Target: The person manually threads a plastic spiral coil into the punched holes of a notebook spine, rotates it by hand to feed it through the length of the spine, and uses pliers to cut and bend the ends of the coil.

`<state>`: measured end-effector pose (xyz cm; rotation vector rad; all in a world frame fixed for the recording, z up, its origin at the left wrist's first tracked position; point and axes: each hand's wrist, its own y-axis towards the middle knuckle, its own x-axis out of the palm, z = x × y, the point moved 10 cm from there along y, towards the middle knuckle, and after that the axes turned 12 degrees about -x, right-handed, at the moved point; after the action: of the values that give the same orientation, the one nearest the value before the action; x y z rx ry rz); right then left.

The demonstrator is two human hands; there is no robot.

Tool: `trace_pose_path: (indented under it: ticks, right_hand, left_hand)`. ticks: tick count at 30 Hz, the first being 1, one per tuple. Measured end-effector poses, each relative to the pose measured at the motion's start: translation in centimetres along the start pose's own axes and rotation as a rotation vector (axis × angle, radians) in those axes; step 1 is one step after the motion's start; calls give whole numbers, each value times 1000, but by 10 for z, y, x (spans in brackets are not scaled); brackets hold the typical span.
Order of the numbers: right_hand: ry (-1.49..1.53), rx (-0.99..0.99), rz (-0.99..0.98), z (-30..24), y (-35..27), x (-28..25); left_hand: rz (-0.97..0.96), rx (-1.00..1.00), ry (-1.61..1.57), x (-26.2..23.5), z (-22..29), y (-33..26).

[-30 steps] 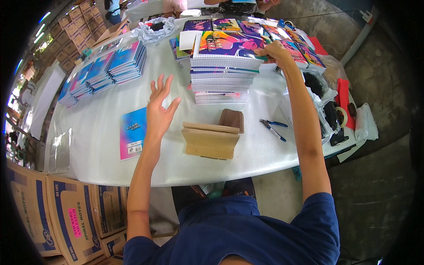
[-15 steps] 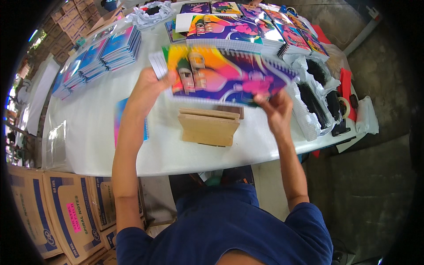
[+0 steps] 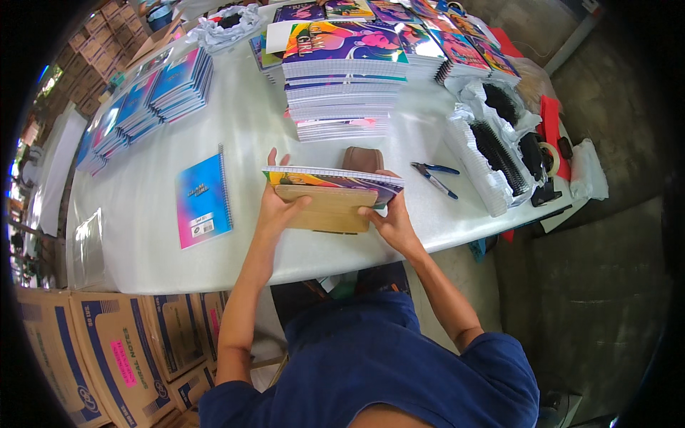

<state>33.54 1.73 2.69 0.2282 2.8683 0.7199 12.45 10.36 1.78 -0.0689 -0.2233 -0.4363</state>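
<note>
A colourful notebook [image 3: 335, 176] stands tilted on its long edge behind a light wooden block [image 3: 325, 214], its white page edge upward. My left hand [image 3: 280, 205] grips its left end, thumb on the front of the block and a couple of fingers raised behind. At the right end my right hand [image 3: 391, 217] pinches the notebook, its thumb against the block too. Directly behind them sits a small brown object [image 3: 362, 158], partly hidden. Blue-handled pliers [image 3: 437, 178] lie to the right. Left of my hands lies a spiral notebook [image 3: 203, 200] with a blue and pink cover.
A tall stack of colourful notebooks [image 3: 342, 107] rises beyond my hands, with more piles behind. Blue notebook stacks [image 3: 178, 85] stand at the far left. Black binding coils [image 3: 499, 153] fill paper-lined boxes at right, near a tape roll [image 3: 549, 158]. Cartons [image 3: 121, 349] stand below the table's left.
Both hands have lowered the notebook toward me, from flat in the air to upright against the wooden block. The pliers and the tall stack have come into sight.
</note>
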Motion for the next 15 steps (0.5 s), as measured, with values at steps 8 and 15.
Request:
trace_pose_path:
  ticks: [8,15]
  right_hand:
    - [-800,-252,194,-19,114,-231]
    - [-1457,128,-283,87,135,-267]
  left_hand:
    - [306,111,185,-71,37,-26]
    - [412,79,182,-71,49,-47]
